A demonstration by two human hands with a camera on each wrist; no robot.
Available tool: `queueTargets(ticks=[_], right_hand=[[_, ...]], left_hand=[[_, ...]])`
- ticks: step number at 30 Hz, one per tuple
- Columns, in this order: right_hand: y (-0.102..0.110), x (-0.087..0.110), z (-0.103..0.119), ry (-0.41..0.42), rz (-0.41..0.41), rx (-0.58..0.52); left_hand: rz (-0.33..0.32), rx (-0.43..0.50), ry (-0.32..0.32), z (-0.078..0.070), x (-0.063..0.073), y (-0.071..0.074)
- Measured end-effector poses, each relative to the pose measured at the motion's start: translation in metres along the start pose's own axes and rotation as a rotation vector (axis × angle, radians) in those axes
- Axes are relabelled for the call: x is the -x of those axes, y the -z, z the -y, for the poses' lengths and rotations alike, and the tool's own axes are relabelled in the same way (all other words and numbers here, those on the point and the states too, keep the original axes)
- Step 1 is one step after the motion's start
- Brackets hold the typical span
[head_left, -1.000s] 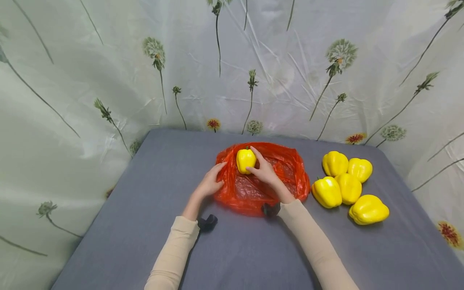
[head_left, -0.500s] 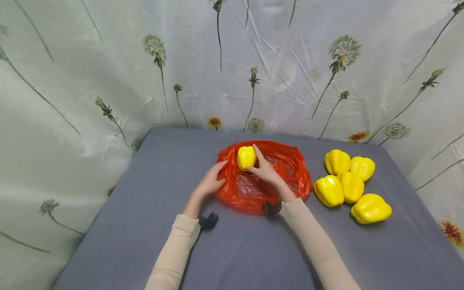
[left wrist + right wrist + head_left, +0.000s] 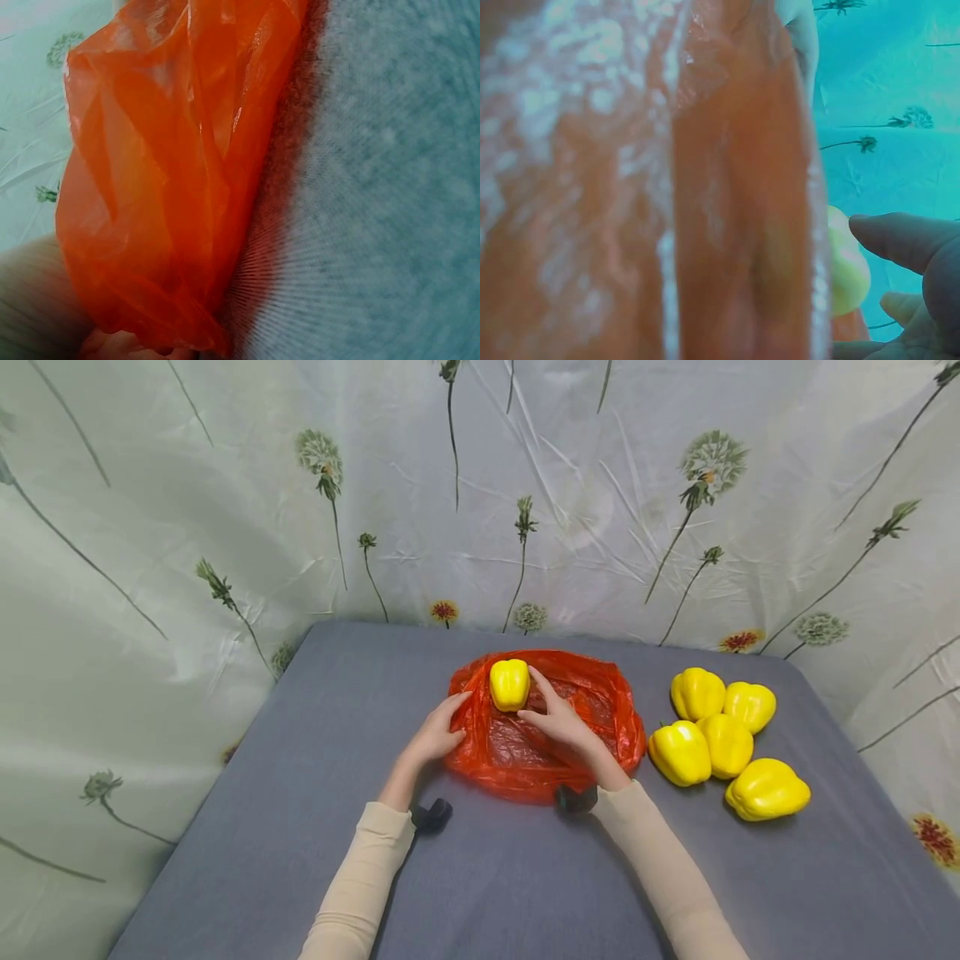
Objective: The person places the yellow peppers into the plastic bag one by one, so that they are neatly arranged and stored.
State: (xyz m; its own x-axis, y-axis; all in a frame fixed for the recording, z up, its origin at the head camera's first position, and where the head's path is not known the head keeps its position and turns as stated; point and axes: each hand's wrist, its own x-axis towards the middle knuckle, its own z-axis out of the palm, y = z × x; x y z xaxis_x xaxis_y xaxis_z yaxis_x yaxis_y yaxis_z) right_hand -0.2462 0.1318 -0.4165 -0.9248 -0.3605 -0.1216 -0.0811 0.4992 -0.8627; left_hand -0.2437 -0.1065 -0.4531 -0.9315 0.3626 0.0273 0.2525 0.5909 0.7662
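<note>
A yellow bell pepper [image 3: 509, 685] stands at the left side inside a red plastic bag [image 3: 517, 785] that lies spread with its mouth up. My right hand [image 3: 558, 718] is just right of this pepper, fingers and thumb spread apart and holding nothing. In the right wrist view, the thumb and fingers [image 3: 900, 236] show beside the pepper [image 3: 847, 262], partly behind the blurred bag wall [image 3: 735, 187]. My left hand [image 3: 433, 737] holds the bag's left side. In the left wrist view the bag [image 3: 165, 165] hides most of that hand's fingers.
Several more yellow bell peppers [image 3: 726, 746] lie grouped on the grey table [image 3: 300, 793], right of the bag. Dark wrist cameras sit under both wrists. A pale curtain [image 3: 405, 468] with a dandelion print hangs behind and at the sides.
My right hand has let go of the pepper and drawn slightly back to the right. The pepper stays inside the bag. The left hand keeps its place at the bag's side.
</note>
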Motion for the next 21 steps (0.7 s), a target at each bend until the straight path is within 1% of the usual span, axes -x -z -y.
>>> queueTargets(ticks=[6, 9, 11, 14, 21], right_hand=[[0.008, 0.014, 0.001, -0.005, -0.023, 0.046], [0.013, 0.022, 0.001, 0.016, -0.050, 0.058], [0.017, 0.027, 0.000, 0.047, -0.078, 0.067], [0.025, 0.037, -0.004, 0.084, -0.126, 0.043], [0.043, 0.061, -0.012, 0.117, -0.221, 0.028]], left_hand=[[-0.004, -0.007, -0.001, 0.000, 0.000, 0.000], [-0.003, -0.011, -0.001, 0.001, 0.000, -0.001], [-0.003, -0.013, 0.001, 0.001, 0.001, -0.001], [0.000, -0.011, 0.003, 0.001, 0.001, -0.001], [-0.003, -0.009, -0.001, 0.001, 0.002, -0.001]])
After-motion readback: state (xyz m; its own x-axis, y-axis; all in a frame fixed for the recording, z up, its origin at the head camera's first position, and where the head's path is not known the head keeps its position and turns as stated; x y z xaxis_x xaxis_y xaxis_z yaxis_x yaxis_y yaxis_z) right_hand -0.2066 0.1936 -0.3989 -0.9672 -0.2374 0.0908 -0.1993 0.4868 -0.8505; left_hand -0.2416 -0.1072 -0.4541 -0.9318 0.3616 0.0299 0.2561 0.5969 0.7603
